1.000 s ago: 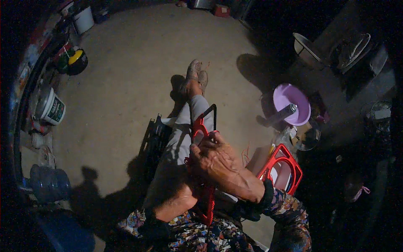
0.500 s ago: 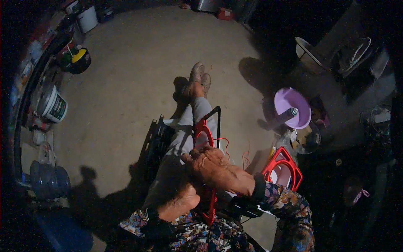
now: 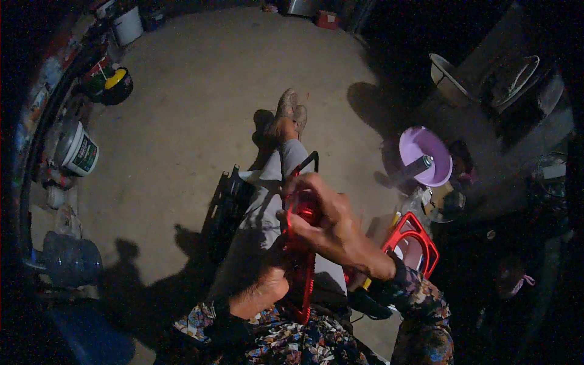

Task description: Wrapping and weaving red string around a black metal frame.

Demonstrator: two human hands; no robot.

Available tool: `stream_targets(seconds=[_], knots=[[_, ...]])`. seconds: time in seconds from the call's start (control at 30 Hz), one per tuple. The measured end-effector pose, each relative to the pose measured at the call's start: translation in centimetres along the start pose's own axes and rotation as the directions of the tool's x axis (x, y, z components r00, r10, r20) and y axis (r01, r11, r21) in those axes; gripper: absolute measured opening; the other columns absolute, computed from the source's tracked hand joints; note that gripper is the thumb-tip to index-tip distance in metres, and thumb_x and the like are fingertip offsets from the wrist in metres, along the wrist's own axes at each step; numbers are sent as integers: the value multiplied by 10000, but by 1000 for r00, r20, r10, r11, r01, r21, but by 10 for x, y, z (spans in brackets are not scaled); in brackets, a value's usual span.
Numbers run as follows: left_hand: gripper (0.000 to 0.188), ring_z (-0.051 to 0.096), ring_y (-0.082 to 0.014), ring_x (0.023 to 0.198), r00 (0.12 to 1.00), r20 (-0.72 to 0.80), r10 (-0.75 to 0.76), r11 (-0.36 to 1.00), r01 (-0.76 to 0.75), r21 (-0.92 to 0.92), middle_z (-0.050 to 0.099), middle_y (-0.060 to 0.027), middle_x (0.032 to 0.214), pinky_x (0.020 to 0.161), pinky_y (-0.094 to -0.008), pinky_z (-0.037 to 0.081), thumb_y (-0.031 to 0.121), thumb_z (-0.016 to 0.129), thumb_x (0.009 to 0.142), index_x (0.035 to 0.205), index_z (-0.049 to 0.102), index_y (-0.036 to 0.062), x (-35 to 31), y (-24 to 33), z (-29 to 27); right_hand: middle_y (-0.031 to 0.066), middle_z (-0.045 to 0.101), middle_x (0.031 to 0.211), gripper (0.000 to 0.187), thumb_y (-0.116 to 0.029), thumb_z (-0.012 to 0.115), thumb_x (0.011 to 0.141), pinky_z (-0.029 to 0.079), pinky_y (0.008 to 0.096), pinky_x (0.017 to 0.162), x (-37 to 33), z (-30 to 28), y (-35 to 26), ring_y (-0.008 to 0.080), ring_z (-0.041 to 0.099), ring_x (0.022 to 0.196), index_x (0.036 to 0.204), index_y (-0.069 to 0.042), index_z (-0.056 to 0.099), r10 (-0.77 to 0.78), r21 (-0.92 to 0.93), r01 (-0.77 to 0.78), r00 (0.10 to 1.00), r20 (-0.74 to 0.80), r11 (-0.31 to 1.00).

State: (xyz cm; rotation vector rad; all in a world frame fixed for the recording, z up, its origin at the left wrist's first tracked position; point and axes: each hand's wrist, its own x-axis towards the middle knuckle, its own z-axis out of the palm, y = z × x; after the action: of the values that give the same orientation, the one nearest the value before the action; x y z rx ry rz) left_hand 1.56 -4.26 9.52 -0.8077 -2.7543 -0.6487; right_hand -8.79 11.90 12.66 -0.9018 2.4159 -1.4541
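Note:
Upright along my lap stands a long red frame (image 3: 305, 304) with a black bent bar (image 3: 312, 159) at its far end. My left hand (image 3: 266, 286) is closed on the frame's left side; most of its fingers are in shadow or behind the frame. Over the frame's upper half is my right hand (image 3: 342, 234), fingers and thumb curled around a bright red part (image 3: 309, 213). Motion smears those fingers, and what they pinch cannot be made out. Grey trousers (image 3: 261, 213) lie under the frame.
A second red frame (image 3: 431, 243) stands right of my right forearm. Beyond it is a purple basin (image 3: 441, 152) with a dark cylinder in it. A black slatted object (image 3: 230, 198) lies left of my legs. White bucket (image 3: 82, 152) and clear jug (image 3: 73, 258) line the left side.
My right hand has lifted and turned, its fingers moving farther up the frame. The loose red cord seen beside it before no longer shows clearly. My left hand stays nearly in place.

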Motion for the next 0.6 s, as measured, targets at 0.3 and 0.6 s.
stream_targets(seconds=[0.3, 0.6], knots=[[228, 624, -227, 754, 543, 692, -476, -787, 88, -610, 650, -99, 848, 641, -378, 521, 138, 602, 862, 1090, 596, 122, 6, 0, 96, 101, 656, 931, 246, -75, 660, 834, 510, 295, 734, -98, -101, -12, 171, 644, 839, 1061, -24, 578, 301, -204, -294, 954, 4, 934], [246, 591, -218, 712, 675, 581, -454, -780, 15, -626, 632, -87, 852, 595, -369, 489, 134, 619, 840, 1075, 566, 86, -7, -6, 127, 65, 663, 889, 260, -276, 602, 853, 494, 345, 608, -285, -101, 117, 208, 627, 745, 1029, -87, 629, 814, -505, -782, 531, -234, 365]])
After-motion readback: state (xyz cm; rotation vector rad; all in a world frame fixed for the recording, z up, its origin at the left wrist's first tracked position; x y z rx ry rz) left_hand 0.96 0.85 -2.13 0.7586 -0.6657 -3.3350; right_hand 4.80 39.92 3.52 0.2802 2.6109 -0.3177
